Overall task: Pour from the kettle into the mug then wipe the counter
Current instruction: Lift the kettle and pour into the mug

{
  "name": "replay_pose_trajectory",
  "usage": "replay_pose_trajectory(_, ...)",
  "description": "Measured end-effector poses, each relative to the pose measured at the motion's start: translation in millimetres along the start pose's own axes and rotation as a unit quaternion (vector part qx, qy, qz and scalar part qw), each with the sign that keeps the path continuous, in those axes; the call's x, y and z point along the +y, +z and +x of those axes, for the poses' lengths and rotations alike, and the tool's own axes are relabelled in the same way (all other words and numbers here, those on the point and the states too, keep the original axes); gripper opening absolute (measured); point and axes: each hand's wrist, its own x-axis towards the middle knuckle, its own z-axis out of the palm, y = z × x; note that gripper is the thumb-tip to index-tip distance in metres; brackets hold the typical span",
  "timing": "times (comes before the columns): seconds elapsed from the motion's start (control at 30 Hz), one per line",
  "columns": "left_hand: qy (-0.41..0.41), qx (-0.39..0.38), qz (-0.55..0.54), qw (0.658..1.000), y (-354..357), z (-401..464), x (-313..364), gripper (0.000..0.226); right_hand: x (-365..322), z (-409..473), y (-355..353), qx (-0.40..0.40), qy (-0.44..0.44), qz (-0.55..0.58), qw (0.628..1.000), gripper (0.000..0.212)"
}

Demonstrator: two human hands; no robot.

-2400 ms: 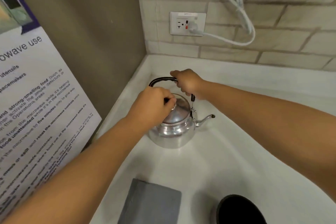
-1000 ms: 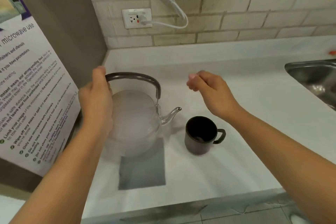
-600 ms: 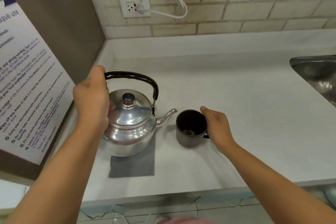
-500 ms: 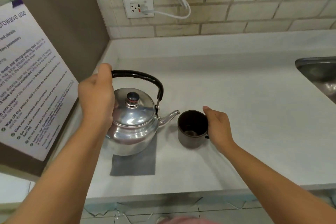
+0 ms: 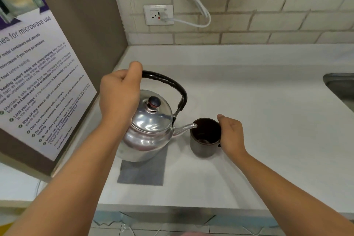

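We were mid-pour: left hand [image 5: 119, 95] fingers wrapped round the kettle [image 5: 148, 128] handle, right hand [image 5: 230, 133] fingers cupping the mug [image 5: 205, 138]. Tipping further seemed next.

One head-worn wide-angle view looks forward and steeply down from close above the counter [image 5: 268, 120]. Both forearms enter from the bottom edge; the brick wall [image 5: 268, 5] lies beyond the hands, the floor below them.
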Motion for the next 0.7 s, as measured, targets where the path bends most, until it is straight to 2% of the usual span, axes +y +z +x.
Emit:
replay_pose_trajectory(0.33,0.078,-0.017,0.095,0.992,14,2,17,0.047,1,1,-2,-0.014,0.002,-0.001,1.0,0.051)
replay_pose_trajectory(0.7,0.107,-0.027,0.159,0.981,16,2,32,0.049,0,2,-2,-0.018,0.001,-0.008,1.0,0.049)
